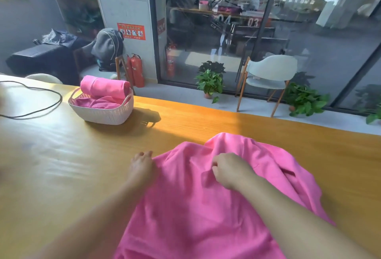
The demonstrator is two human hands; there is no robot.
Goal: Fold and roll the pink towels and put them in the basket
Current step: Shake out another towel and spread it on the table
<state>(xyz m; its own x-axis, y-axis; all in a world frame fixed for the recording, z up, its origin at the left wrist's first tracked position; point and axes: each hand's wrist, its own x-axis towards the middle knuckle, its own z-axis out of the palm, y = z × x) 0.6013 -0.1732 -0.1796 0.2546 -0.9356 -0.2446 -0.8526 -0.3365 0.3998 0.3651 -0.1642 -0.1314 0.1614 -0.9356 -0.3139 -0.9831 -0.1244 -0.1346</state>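
Head view: both hands on the pink towel, left hand pinching its edge, right hand gripping a fold.

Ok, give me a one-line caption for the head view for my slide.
Both hands, left hand and right hand, grip a crumpled pink towel on the wooden table; rolled towel in white basket.

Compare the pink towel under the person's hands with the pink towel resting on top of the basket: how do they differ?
The towel under the hands lies spread and rumpled on the table; the rolled towel is a tight cylinder. The spread one is gripped by the left hand and right hand; the rolled one rests untouched across the basket. Both share the same pink.
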